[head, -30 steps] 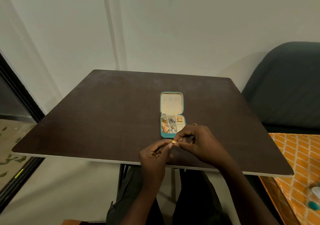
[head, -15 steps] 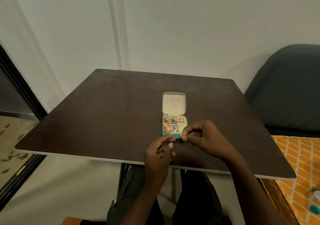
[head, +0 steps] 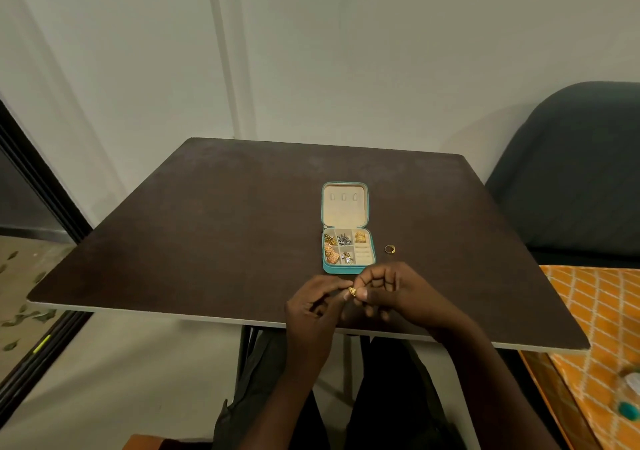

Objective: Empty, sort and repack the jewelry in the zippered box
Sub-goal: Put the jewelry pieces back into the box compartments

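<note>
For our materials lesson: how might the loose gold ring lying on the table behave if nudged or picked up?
The gold ring looks small and thin, so probably light. Being a round band on the smooth table, it might roll or skid if nudged. It appears rigid metal, unlikely to bend.

This looks like a room in a home. A plain white wall (head: 346,51) stands far beyond the fingers (head: 360,292). Under the fingers is a dark brown square table (head: 207,224). Just past them sits a small teal zip box (head: 347,269) full of gold jewelry. To the right of the fingers is a dark grey soft chair (head: 571,179), and nearer, an orange patterned cloth (head: 595,311). Far to the left lies a leaf-print floor (head: 20,276).
</note>
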